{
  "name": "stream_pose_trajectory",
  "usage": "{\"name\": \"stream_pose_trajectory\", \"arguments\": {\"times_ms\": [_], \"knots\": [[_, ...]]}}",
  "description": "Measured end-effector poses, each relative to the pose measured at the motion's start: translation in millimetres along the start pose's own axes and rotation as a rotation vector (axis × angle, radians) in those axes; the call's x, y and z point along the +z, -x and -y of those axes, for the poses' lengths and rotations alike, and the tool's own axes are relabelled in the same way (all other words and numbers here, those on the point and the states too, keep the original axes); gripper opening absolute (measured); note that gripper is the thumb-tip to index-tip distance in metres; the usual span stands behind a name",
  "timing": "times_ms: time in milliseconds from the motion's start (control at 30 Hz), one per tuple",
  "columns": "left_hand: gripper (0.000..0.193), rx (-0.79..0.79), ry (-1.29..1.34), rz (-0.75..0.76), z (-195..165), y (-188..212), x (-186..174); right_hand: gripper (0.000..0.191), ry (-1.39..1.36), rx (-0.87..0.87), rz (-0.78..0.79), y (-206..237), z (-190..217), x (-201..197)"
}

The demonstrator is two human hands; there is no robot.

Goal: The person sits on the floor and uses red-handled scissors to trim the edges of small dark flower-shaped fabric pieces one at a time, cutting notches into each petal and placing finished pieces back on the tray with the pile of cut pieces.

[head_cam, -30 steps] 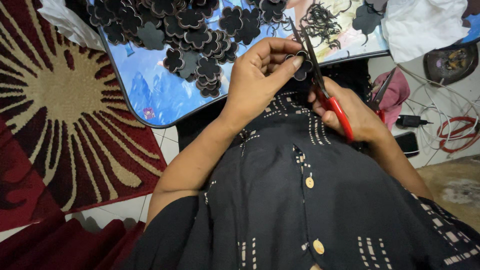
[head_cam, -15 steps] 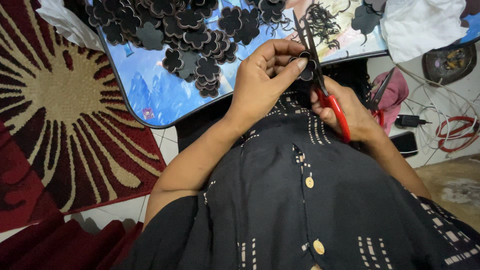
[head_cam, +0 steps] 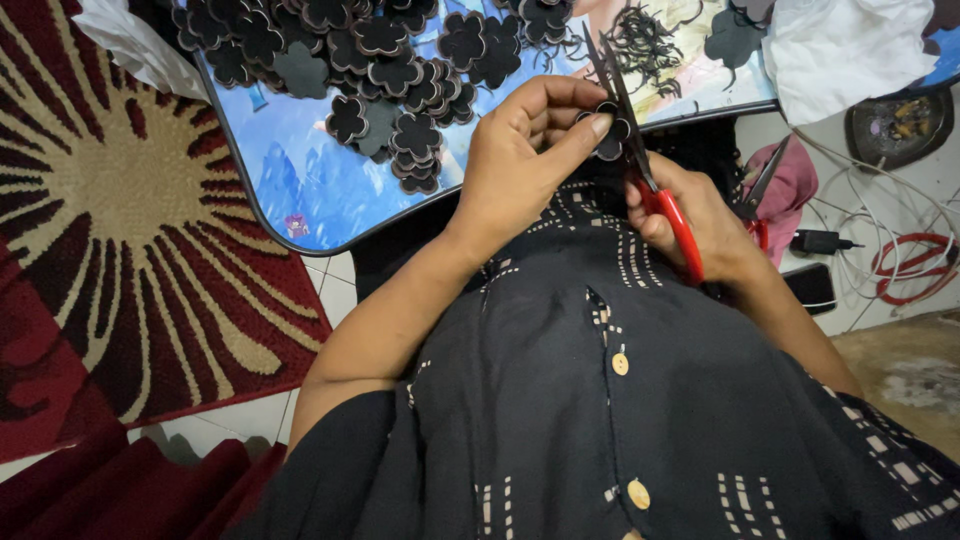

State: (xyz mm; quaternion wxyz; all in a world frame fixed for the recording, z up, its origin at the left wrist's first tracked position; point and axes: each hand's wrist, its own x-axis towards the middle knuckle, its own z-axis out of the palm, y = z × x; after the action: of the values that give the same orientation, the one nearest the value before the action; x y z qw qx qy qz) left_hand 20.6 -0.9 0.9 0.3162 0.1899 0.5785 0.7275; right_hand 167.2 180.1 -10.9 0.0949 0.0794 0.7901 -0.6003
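My left hand (head_cam: 525, 150) pinches a small black flower-shaped cutout (head_cam: 610, 130) between thumb and fingers, just above my lap. My right hand (head_cam: 700, 225) grips red-handled scissors (head_cam: 655, 185), whose blades point up and away and sit against the cutout's right edge. Both hands hover at the near edge of a low table with a blue pictured top (head_cam: 310, 190). A heap of black flower cutouts (head_cam: 370, 60) lies on that table, up and left of my left hand.
Thin black trimmings (head_cam: 650, 45) lie on the table's right part, beside white cloth (head_cam: 850, 50). A second pair of scissors (head_cam: 765, 190), a charger and red and white cables (head_cam: 900, 265) lie on the floor at right. A red and cream rug (head_cam: 130, 220) covers the left.
My left hand has turned the cutout slightly against the blades, and the fingers have shifted their hold. The scissors stay nearly in place.
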Motion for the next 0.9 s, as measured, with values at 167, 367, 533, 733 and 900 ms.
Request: {"name": "stream_pose_trajectory", "arguments": {"times_ms": [167, 367, 533, 733, 900], "knots": [[0.021, -0.028, 0.041, 0.006, 0, -1, -2, 0.078, 0.026, -0.023, 0.016, 0, 2, -3], [0.02, 0.007, 0.026, -0.001, -2, -1, -4, 0.068, 0.036, -0.056, 0.033, 1, 2, -7], [0.019, 0.003, -0.062, -0.018, -5, 0, -4, 0.065, 0.043, -0.04, 0.044, 3, -2, -10], [0.019, 0.007, -0.095, -0.027, -4, -2, -6, 0.062, 0.089, -0.046, 0.034, 5, -11, -14], [0.02, 0.012, -0.083, -0.021, -5, -1, -7, 0.065, -0.012, 0.032, -0.082, 10, -15, -16]]}}
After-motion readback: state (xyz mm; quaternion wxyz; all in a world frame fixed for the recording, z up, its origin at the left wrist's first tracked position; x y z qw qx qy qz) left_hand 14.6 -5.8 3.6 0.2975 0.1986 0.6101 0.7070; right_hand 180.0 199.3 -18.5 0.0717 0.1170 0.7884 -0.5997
